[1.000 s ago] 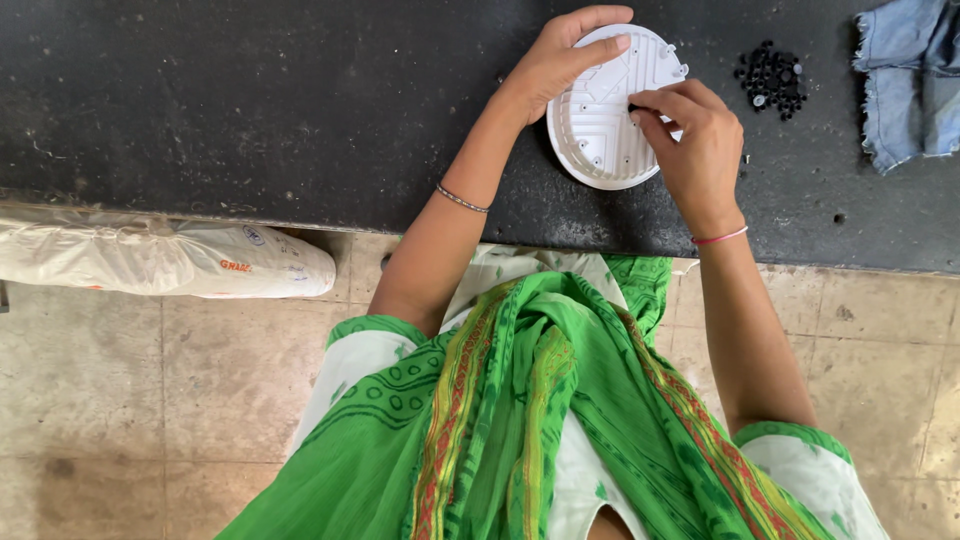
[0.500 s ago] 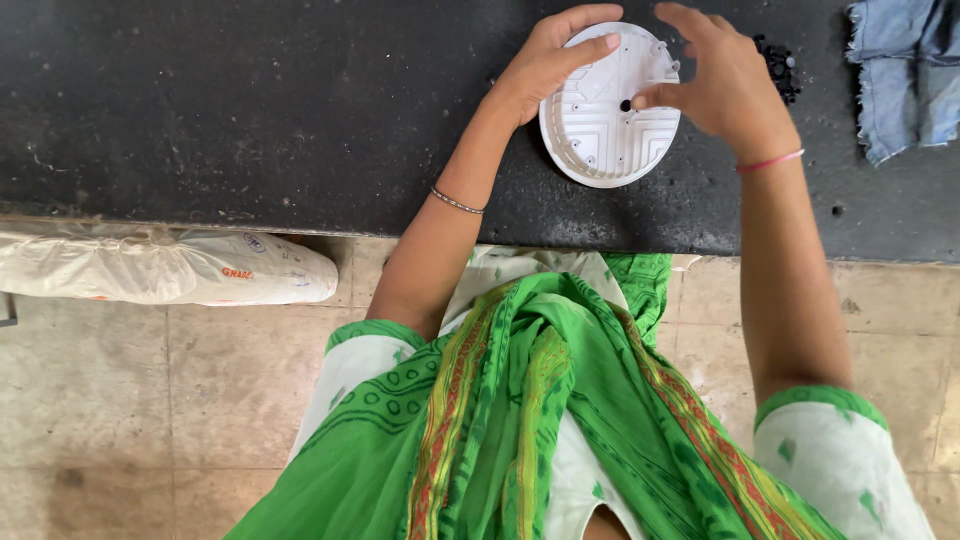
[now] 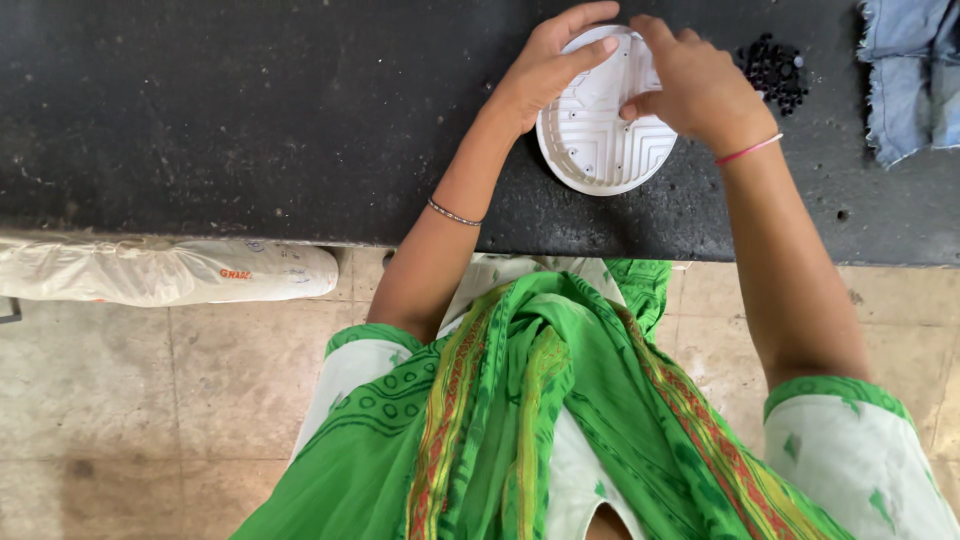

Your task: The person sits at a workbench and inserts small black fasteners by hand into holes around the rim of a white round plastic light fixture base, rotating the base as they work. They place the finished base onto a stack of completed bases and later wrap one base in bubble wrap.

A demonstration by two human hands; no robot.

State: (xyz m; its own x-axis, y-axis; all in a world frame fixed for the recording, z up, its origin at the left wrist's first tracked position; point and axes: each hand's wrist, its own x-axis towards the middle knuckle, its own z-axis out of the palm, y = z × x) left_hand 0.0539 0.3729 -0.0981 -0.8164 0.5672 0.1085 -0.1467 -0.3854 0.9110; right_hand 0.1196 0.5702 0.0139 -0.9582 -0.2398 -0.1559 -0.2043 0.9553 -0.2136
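shifted onto white round housing (image 3: 600,140): right hand (image 3: 700,90) pinching its rim; left hand (image 3: 545,70) gripping opposite; best kept flat on worktop (image 3: 250,120).

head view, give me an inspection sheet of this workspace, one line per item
surface: dark speckled worktop, dusty, with small specks.
job's things: round white ribbed plastic disc lying flat on the worktop.
clutter: heap of small black pieces right of the disc; frayed blue denim scrap at the far right.
hands: left hand grips the disc's upper left rim; right hand rests on its right side, thumb pressing the face.
cables: nothing seen.
surroundings: tiled floor; white plastic-wrapped bundle under the worktop edge.
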